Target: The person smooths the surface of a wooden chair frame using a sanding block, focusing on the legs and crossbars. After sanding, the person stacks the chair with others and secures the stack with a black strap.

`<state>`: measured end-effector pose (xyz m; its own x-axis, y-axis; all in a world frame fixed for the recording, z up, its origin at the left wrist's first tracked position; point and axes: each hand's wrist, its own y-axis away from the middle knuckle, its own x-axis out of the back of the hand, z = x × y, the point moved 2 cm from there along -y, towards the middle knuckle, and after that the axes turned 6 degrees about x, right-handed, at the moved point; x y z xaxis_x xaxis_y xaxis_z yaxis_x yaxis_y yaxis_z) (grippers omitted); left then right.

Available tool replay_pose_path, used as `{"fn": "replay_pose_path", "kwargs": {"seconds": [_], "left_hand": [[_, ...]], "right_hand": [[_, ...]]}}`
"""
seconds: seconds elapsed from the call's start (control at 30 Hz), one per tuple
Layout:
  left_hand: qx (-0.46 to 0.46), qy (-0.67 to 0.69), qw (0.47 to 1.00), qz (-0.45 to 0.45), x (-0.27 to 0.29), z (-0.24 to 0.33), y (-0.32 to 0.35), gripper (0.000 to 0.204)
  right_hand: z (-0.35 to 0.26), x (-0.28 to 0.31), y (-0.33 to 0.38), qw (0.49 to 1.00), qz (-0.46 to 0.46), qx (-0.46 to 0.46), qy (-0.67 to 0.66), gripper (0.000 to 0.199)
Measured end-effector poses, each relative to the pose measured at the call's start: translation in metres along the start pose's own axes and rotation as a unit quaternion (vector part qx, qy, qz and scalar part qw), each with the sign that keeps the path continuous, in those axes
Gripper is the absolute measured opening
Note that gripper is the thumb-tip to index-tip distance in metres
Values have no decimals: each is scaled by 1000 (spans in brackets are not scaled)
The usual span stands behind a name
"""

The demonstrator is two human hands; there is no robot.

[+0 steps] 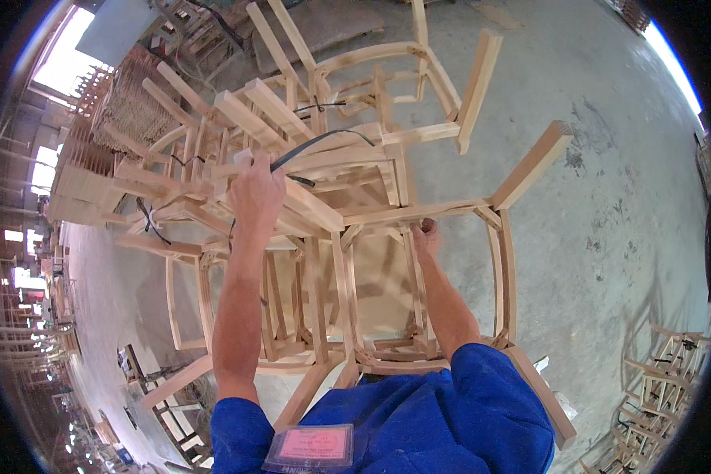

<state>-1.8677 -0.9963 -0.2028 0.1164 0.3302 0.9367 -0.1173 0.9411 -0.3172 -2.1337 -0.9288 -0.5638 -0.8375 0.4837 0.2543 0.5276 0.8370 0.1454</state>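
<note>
Several unfinished wooden chair frames stand stacked and interlocked in front of me. A black strap (321,142) curves out from my left hand (257,193), which is closed around it beside a pale chair leg. A short dark piece of the strap also shows below that hand. My right hand (425,238) is closed, fingers curled, at the rail of the nearest chair frame (419,212); its fingertips are partly hidden. That frame's leg (533,164) sticks out to the far right. Other dark ties (152,221) hang on the frames at left.
More chair frames (379,59) stand beyond, on a grey concrete floor (584,261). Stacked wooden parts (95,174) rise at the far left. Another group of chair frames (656,387) is at the lower right. A dark-edged wooden rack (170,411) lies low at the left.
</note>
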Motion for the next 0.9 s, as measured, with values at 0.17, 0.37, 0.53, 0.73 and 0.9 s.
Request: {"fn": "replay_pose_path", "kwargs": {"seconds": [0.17,0.37,0.53,0.73,0.9], "left_hand": [[-34,39,991,121,30,9,39,20],[-89,156,979,-93,-4,-52,158,14],[-82,121,938,-313,-66,-28,209,20],[22,287,879,-380,-127,-126,217,25],[237,231,882,-335,-172,-224,254,35]], "right_hand": [[-45,-3,28,995,-15,94,-5,33],[-158,-9,133,849,-468,39,-241,41],[-168,-15,177,867,-447,-52,-213,40],[-114,96,41,963,-146,30,-223,14],[-158,107,1,727,-240,225,603,21]]}}
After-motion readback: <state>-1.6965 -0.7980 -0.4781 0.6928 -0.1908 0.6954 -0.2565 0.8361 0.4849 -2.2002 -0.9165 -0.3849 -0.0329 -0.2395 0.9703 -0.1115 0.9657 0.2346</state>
